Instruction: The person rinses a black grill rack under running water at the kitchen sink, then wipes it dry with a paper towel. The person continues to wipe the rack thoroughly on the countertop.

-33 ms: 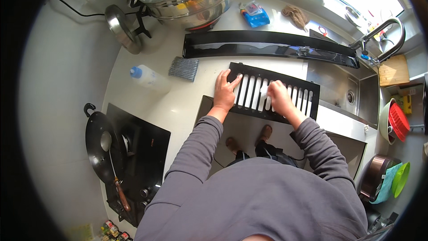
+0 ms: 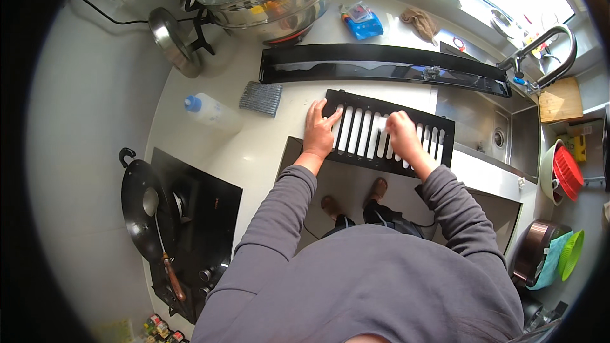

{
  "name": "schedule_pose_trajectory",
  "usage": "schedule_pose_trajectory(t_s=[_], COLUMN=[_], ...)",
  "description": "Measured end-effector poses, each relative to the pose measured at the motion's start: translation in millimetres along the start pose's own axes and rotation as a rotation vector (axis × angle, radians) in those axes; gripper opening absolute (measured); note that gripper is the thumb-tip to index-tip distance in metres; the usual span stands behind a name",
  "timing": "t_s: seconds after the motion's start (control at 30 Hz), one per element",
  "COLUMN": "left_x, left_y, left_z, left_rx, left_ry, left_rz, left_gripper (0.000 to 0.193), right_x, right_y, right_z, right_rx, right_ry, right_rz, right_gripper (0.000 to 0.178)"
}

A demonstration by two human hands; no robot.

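A black slotted panel (image 2: 375, 159) lies at the counter's front edge, with white showing through its long parallel slots. My left hand (image 2: 319, 128) holds the panel's left end, thumb across the top by the first slots and the other fingers along the side edge. Over the middle slots is my right hand (image 2: 401, 132), closed in a fist-like pinch and slightly blurred. Whatever it may hold is hidden by the fingers. Behind the panel rests a long black trough-shaped tray (image 2: 356, 54) with wet, shiny patches inside.
A steel sink (image 2: 470, 117) with a tap (image 2: 559, 32) lies right. Left are a blue-capped bottle (image 2: 213, 113), a grey scouring pad (image 2: 260, 99) and a wok (image 2: 136, 209) on a black hob (image 2: 216, 216). A large glass-lidded steel pot (image 2: 273, 9) and blue packet (image 2: 363, 23) stand behind.
My right hand has shifted slightly right and up over the slots. The left hand and the panel stay nearly where they were.
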State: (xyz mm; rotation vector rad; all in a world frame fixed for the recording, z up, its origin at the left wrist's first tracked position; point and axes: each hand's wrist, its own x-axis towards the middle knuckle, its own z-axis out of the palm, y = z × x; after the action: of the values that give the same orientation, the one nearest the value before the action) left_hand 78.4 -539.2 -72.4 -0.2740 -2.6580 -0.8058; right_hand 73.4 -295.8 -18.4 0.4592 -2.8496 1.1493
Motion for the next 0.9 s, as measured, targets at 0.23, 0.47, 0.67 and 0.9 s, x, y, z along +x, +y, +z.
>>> schedule_pose_trajectory(t_s=[0.23,0.47,0.67,0.9], left_x=[2.0,2.6,2.8,2.4], left_y=[9.1,10.8,9.0,7.1], left_z=[-3.9,-0.8,1.9,3.4], left_rx=[0.112,0.178,0.215,0.147], left_ry=[-0.052,-0.086,-0.13,-0.121], left_rz=[0.015,-0.017,-0.016,-0.053], left_gripper=[0.046,0.049,0.054,0.065], right_x=[51.2,-19.8,5.1,-3.7], right_y=[35.3,-0.3,3.6,23.3], right_z=[13.1,30.2,12.7,15.6], right_rx=[-0.022,-0.083,-0.213,-0.095], right_ry=[0.061,-0.061,-0.033,-0.001], right_rz=[0.078,-0.066,-0.183,-0.163], right_gripper=[0.01,0.008,0.015,0.014])
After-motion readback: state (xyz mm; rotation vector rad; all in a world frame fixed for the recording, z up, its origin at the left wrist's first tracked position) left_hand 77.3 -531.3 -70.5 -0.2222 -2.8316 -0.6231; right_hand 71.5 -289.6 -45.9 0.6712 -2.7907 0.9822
